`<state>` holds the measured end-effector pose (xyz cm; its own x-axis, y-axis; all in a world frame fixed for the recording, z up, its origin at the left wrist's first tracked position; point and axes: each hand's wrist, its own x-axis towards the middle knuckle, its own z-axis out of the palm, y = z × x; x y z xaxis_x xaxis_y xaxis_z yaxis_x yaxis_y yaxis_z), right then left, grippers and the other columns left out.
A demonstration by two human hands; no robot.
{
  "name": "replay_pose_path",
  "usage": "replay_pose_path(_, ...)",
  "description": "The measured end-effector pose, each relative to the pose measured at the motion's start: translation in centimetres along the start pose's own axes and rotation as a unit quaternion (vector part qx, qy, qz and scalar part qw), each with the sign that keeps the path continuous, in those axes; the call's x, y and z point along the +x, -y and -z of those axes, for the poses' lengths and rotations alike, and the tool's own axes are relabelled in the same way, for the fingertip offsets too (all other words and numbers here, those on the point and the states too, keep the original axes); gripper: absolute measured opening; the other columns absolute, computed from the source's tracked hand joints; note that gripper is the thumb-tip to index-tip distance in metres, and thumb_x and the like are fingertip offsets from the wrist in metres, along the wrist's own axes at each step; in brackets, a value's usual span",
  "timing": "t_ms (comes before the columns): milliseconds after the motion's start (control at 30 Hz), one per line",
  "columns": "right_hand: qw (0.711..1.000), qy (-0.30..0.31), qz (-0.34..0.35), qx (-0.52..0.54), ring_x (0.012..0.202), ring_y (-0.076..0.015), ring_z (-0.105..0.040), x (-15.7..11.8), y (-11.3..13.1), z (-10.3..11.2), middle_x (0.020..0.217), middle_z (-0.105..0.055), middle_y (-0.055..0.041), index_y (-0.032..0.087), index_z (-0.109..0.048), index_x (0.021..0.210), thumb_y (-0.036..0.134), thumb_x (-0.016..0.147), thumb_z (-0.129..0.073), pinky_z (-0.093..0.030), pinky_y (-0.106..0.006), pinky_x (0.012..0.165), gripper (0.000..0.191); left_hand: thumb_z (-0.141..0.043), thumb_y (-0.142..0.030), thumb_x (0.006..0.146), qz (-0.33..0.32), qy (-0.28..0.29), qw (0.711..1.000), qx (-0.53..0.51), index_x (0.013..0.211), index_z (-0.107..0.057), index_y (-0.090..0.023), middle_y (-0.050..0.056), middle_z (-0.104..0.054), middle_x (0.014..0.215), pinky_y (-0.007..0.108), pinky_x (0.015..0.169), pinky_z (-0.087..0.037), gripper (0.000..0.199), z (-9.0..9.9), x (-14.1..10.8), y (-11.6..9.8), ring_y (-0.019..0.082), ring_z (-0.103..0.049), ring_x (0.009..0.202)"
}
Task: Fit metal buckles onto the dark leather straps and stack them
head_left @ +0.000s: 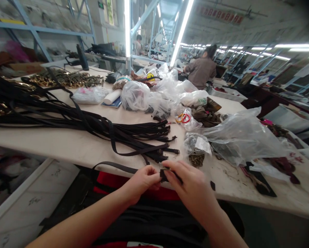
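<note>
Close to the table's front edge, my two hands meet over the end of a black strap [118, 166]. My left hand [146, 179] pinches it between thumb and fingers. From the right, my right hand [182, 177] is closed on a short dark piece of the strap [164, 175]; my fingers partly hide it. Just beyond my hands lies a thick bundle of black straps [92, 120], with small metal buckles [167, 129] at their right ends. A clear bag of small brass-coloured hardware [196, 159] sits to the right of my hands.
Scissors with red and yellow handles [183, 117] lie behind the straps. Clear plastic bags [149, 94] are heaped at the back, and a large one [247, 137] lies right. Metal hardware [66, 77] is piled at the back left. A person [202, 70] works beyond the table.
</note>
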<state>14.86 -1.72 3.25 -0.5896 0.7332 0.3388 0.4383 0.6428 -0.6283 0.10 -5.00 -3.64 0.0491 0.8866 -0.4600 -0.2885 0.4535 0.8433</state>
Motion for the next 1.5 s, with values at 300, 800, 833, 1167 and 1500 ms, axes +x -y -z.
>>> replay_pose_path(300,0.977,0.091,-0.035,-0.192,0.066,-0.0162,-0.058,-0.6,-2.2,-3.2,0.078,-0.065,-0.0045,0.022,-0.062,0.091,0.019,0.085,-0.045,-0.036,-0.026,0.057,0.019,-0.067,-0.027,0.064,0.004,-0.032,0.998,-0.046,0.07,-0.05,-0.014,-0.004,-0.054,0.059,0.019,0.054,-0.035,0.022,-0.2,0.1,0.2,0.008,-0.048,0.055)
replay_pose_path(800,0.983,0.098,-0.021,-0.151,0.073,-0.019,-0.06,-1.2,-3.2,-4.4,0.09,-0.061,-0.007,0.019,-0.058,0.107,0.034,0.081,-0.055,-0.044,-0.028,0.061,0.03,-0.067,-0.025,0.065,-0.033,-0.034,0.998,-0.039,0.086,-0.051,-0.015,-0.003,-0.058,0.07,0.022,0.059,-0.04,0.028,0.0,-0.1,1.2,0.009,-0.054,0.061)
replay_pose_path(833,0.982,0.114,-0.015,-0.151,0.071,-0.0189,-0.059,-1.2,-3.1,-4.2,0.088,-0.06,-0.0063,0.019,-0.058,0.105,0.034,0.077,-0.059,-0.044,-0.028,0.059,0.032,-0.068,-0.024,0.064,-0.035,-0.029,0.998,-0.035,0.088,-0.049,-0.015,-0.003,-0.057,0.068,0.021,0.058,-0.041,0.031,0.2,-0.1,1.0,0.009,-0.054,0.059)
replay_pose_path(1167,0.996,-0.019,0.025,-0.084,0.081,-0.0177,-0.058,-1.1,-3.4,0.1,0.088,-0.062,-0.0054,0.018,-0.056,0.094,0.023,0.076,-0.055,-0.046,-0.029,0.073,0.019,-0.046,-0.009,0.077,-0.168,-0.213,0.953,-0.132,0.089,-0.052,-0.019,-0.009,-0.054,0.064,0.016,0.061,-0.042,0.017,7.5,-6.3,-9.3,0.001,-0.045,0.051)
replay_pose_path(1500,0.998,0.002,0.055,-0.003,0.081,-0.0208,-0.061,-2.8,-0.8,-2.6,0.091,-0.065,-0.0073,0.018,-0.048,0.115,0.036,0.075,-0.061,-0.048,-0.031,0.071,0.046,-0.05,-0.047,0.077,-0.171,0.031,0.968,0.182,0.066,-0.052,-0.016,-0.002,-0.052,0.054,0.021,0.052,-0.04,0.033,-1.1,-6.5,-5.9,0.01,-0.049,0.053)
